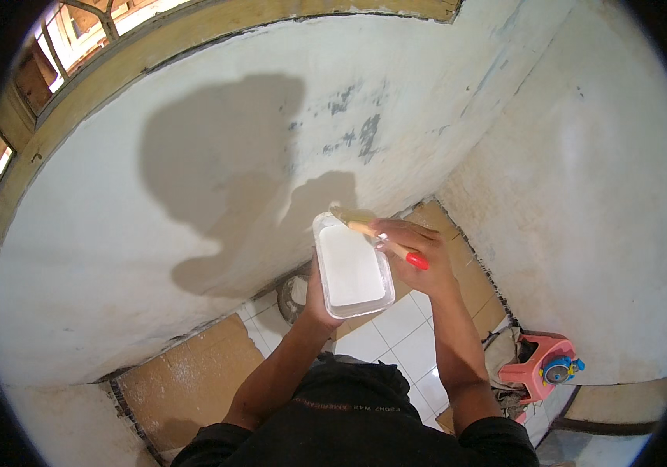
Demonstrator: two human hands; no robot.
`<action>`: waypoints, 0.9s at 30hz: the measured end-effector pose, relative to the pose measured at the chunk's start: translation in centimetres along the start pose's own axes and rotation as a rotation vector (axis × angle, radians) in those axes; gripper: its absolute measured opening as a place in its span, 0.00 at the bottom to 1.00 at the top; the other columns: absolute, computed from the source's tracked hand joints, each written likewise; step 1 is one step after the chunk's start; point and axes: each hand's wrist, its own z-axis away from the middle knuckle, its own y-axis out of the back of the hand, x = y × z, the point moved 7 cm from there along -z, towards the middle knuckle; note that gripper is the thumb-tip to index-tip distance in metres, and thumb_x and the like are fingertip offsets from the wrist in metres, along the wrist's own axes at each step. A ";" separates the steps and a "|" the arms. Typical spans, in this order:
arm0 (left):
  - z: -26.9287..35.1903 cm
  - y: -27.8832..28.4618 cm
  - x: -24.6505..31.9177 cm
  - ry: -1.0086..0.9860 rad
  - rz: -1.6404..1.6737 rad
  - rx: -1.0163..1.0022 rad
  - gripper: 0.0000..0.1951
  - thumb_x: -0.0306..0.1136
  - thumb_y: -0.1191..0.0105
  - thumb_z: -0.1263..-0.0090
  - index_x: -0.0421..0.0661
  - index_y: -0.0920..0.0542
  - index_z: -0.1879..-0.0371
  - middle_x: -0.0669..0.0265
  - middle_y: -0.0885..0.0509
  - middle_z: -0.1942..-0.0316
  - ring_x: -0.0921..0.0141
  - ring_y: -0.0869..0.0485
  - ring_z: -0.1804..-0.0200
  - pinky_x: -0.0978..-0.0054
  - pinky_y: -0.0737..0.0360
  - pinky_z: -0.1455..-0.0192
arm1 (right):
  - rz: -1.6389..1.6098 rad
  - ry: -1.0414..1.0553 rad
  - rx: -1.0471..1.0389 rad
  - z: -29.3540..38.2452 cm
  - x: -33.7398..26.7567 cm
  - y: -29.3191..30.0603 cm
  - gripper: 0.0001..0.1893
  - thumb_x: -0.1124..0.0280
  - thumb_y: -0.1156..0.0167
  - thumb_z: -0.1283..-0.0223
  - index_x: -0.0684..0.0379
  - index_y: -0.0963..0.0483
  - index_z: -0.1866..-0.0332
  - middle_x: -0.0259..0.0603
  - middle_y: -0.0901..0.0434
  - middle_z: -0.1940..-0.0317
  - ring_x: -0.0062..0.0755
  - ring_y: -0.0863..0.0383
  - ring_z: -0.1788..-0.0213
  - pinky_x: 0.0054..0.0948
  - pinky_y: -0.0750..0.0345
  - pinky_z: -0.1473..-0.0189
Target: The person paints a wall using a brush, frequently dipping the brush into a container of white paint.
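My left hand (320, 298) grips a white plastic tub (388, 300) from its left side and underneath. White paint (352, 265) fills much of the tub, its surface smooth. In my right hand (418, 257) is a paintbrush (361, 227) with a wooden handle and a red tip. Its bristles are at the tub's far rim, pointing toward the wall; whether they touch the rim I cannot tell. Before me stands a whitish wall (240, 192) with grey bare patches (368, 137) and my shadow cast across it.
A dark round bucket (288, 306) stands on the floor by the wall. Brown cardboard (193, 373) partly covers the white floor tiles (398, 321). At right, a pink plastic stool (543, 350) bears a blue object (561, 369), with cloth (503, 353) beside it. A wooden window frame (205, 32) runs above.
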 end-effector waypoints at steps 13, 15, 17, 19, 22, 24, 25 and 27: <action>-1.4 3.8 0.2 -0.089 -0.211 0.058 0.30 0.54 0.56 0.28 0.45 0.36 0.35 0.55 0.22 0.46 0.58 0.19 0.46 0.57 0.17 0.48 | -1.041 -0.918 0.758 6.9 12.5 0.6 0.08 0.74 0.40 0.38 0.67 0.27 0.59 0.40 0.23 0.62 0.26 0.22 0.68 0.23 0.17 0.58; -1.5 4.5 0.0 -0.042 -0.171 0.061 0.30 0.55 0.58 0.27 0.46 0.35 0.35 0.55 0.21 0.48 0.57 0.19 0.47 0.56 0.17 0.49 | -1.270 -1.082 1.031 8.9 16.7 -0.7 0.10 0.71 0.40 0.36 0.69 0.28 0.58 0.45 0.24 0.58 0.29 0.20 0.60 0.22 0.15 0.59; -1.3 5.1 0.2 -0.033 -0.118 0.113 0.30 0.58 0.60 0.27 0.48 0.34 0.35 0.56 0.21 0.48 0.57 0.20 0.46 0.55 0.18 0.47 | -1.332 -1.077 1.096 8.9 20.8 -1.8 0.10 0.72 0.41 0.36 0.69 0.28 0.57 0.46 0.24 0.58 0.31 0.20 0.58 0.23 0.15 0.55; -1.1 5.5 0.9 -0.035 -0.071 0.166 0.31 0.60 0.62 0.27 0.50 0.34 0.35 0.57 0.21 0.47 0.57 0.20 0.46 0.53 0.20 0.46 | -1.404 -1.069 1.152 6.9 23.4 -2.2 0.10 0.73 0.42 0.36 0.70 0.28 0.55 0.48 0.24 0.58 0.34 0.20 0.56 0.25 0.15 0.51; -0.3 3.6 1.7 -0.069 -0.044 0.205 0.32 0.62 0.65 0.27 0.51 0.35 0.34 0.60 0.23 0.44 0.58 0.21 0.45 0.53 0.20 0.45 | -1.563 -0.943 1.167 2.1 26.3 -2.3 0.12 0.74 0.43 0.35 0.71 0.29 0.52 0.49 0.25 0.55 0.37 0.21 0.54 0.30 0.16 0.46; -0.1 1.4 2.6 -0.106 -0.034 0.219 0.33 0.63 0.66 0.27 0.52 0.35 0.33 0.62 0.25 0.41 0.59 0.21 0.44 0.55 0.20 0.45 | -1.649 -0.694 1.168 -1.1 27.6 -1.9 0.13 0.73 0.44 0.34 0.68 0.31 0.48 0.45 0.27 0.50 0.35 0.23 0.47 0.30 0.17 0.45; -0.4 -0.9 2.9 -0.081 0.001 -0.022 0.34 0.64 0.67 0.28 0.52 0.36 0.33 0.62 0.25 0.41 0.58 0.22 0.43 0.55 0.20 0.45 | -1.654 -0.693 1.157 -1.8 27.9 -2.9 0.13 0.73 0.44 0.34 0.68 0.31 0.48 0.45 0.27 0.50 0.35 0.23 0.47 0.30 0.17 0.45; -0.2 -2.6 3.5 -0.066 0.031 -0.261 0.35 0.65 0.67 0.28 0.52 0.36 0.33 0.62 0.26 0.40 0.58 0.22 0.42 0.56 0.20 0.45 | -1.576 -0.693 1.142 -2.0 29.1 -5.5 0.15 0.72 0.44 0.33 0.65 0.32 0.45 0.44 0.28 0.48 0.37 0.24 0.46 0.31 0.19 0.43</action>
